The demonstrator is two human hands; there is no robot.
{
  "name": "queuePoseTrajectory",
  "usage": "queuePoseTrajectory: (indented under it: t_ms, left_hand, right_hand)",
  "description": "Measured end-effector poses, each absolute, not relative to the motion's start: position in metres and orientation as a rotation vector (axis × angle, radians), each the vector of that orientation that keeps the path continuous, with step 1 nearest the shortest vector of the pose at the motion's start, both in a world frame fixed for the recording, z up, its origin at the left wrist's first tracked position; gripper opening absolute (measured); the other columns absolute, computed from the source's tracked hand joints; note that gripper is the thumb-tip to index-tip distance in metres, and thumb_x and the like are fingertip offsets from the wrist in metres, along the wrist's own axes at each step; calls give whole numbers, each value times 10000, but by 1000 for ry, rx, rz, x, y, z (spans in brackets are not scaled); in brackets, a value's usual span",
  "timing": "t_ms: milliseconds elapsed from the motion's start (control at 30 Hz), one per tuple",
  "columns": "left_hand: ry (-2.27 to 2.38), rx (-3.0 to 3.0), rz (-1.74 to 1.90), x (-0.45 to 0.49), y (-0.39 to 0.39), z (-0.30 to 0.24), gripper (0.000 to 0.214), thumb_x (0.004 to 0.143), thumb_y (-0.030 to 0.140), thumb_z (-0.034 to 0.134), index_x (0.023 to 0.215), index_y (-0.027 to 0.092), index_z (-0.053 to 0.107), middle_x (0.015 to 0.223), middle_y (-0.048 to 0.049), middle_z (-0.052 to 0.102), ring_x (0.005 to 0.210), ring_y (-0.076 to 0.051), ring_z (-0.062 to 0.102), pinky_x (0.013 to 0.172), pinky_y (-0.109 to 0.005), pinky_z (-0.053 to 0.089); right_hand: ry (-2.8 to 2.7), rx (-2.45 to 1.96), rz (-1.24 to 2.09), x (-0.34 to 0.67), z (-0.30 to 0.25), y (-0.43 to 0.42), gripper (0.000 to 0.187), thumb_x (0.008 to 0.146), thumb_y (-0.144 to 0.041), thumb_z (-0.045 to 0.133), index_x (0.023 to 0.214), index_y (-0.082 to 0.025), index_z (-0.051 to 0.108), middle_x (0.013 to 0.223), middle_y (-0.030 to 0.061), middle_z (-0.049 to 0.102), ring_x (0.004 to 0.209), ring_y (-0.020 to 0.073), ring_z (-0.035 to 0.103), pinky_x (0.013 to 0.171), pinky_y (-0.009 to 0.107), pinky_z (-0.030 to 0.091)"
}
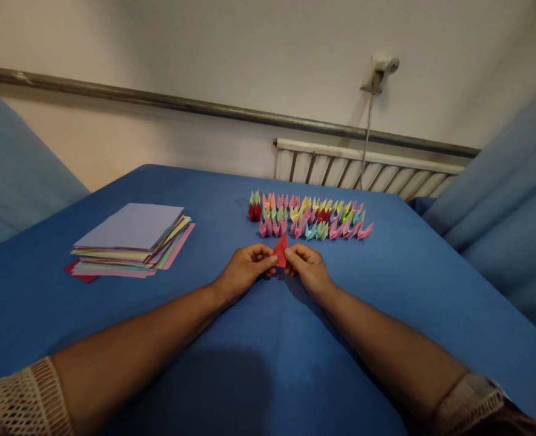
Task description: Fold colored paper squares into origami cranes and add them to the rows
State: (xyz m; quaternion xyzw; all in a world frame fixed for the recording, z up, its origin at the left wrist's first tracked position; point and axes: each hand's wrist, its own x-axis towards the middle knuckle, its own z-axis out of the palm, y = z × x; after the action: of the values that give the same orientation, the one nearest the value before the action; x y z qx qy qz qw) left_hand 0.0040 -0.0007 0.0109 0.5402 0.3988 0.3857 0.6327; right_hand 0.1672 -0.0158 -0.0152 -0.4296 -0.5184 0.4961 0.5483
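The left hand point(247, 269) pinches the left edge of a small folded red origami paper point(280, 249) between thumb and fingers, and the right hand point(313, 269) pinches the right edge in the same way. The paper comes to a point at its top and is held over the middle of the blue-covered table point(277, 339), just in front of a block of origami cranes point(299, 228). These stand close together in roughly three rows, with pink, yellow, red, pale green, orange, lime and light blue among them, their slim tips pointing upward. Well to the left lies a stack of square paper sheets point(129, 227): a lavender one on top, then yellow, green and pink edges fanning out unevenly below, and a red corner point(86, 274) sticking out at the bottom left. Behind the table are a white radiator point(367, 157) and a metal pipe point(204, 108) running along the wall, with a cord point(367, 130) hanging from a wall socket point(373, 74).
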Motion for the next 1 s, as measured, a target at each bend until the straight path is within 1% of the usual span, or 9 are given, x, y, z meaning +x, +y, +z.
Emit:
queuePoseTrajectory:
  t_ms: [100, 233, 300, 400, 533, 700, 867, 933, 1000]
  left_hand:
    - [835, 1014, 824, 0, 2, 11, 205, 743, 272, 757, 805, 140, 613, 677, 3, 654, 614, -85, 598, 632, -201, 471]
    - [698, 723, 777, -4, 8, 11, 137, 776, 168, 734, 834, 138, 613, 753, -18, 679, 701, -109, 653, 698, -219, 513]
    - [670, 655, 774, -5, 10, 12, 96, 803, 130, 700, 845, 136, 614, 783, -27, 685, 718, -114, 663, 714, -227, 524]
    - [656, 615, 767, -5, 10, 12, 66, 829, 102, 665, 851, 135, 611, 773, -28, 678, 710, -110, 662, 710, -223, 528]
    - [641, 635, 742, -5, 9, 11, 54, 830, 122, 672, 847, 127, 621, 754, -31, 669, 687, -106, 653, 696, -216, 530]
    - [640, 665, 729, -6, 11, 8, 113, 786, 152, 729, 854, 134, 639, 762, -28, 671, 693, -106, 651, 693, -212, 529]
    - [724, 729, 818, -1, 6, 10, 172, 724, 182, 783, 808, 149, 636, 726, 0, 659, 658, -86, 629, 670, -202, 511]
    - [788, 828, 897, 2, 3, 11, 187, 715, 220, 786, 796, 151, 633, 693, 14, 646, 637, -81, 614, 647, -194, 493]
    - [874, 965, 980, 5, 1, 10, 188, 722, 261, 769, 794, 150, 635, 666, 19, 639, 613, -81, 595, 626, -197, 476]
  right_hand:
    - [-1191, -936, 1254, 167, -14, -16, 413, 828, -578, 577, 731, -178, 608, 589, -14, 612, 527, 105, 559, 516, 229, 407]
    - [-1149, -863, 1328, 165, -11, -18, 361, 796, -547, 646, 789, -187, 622, 710, -5, 664, 573, 100, 601, 535, 224, 433]
    - [-1152, -875, 1325, 164, -10, -19, 336, 779, -520, 678, 781, -189, 619, 703, -10, 668, 563, 94, 598, 537, 222, 437]
    - [-1149, -890, 1324, 163, -11, -19, 327, 760, -506, 702, 788, -192, 618, 679, -17, 667, 546, 91, 593, 530, 222, 438]
    - [-1147, -889, 1324, 163, -10, -18, 324, 743, -497, 718, 782, -192, 617, 630, -27, 649, 530, 90, 580, 525, 223, 438]
    - [-1139, -888, 1327, 162, -11, -16, 301, 721, -455, 741, 763, -195, 595, 599, -36, 623, 520, 94, 557, 528, 235, 447]
    - [-1088, -905, 1149, 161, -15, -14, 276, 643, -335, 798, 725, -205, 568, 596, -67, 562, 505, 77, 493, 522, 228, 415]
    - [-1119, -927, 1118, 161, -16, -15, 231, 655, -316, 781, 738, -204, 597, 610, -57, 573, 518, 84, 499, 531, 234, 413]
    - [-1154, -937, 1152, 160, -15, -18, 209, 679, -327, 760, 795, -206, 635, 649, -37, 612, 549, 101, 541, 553, 248, 433]
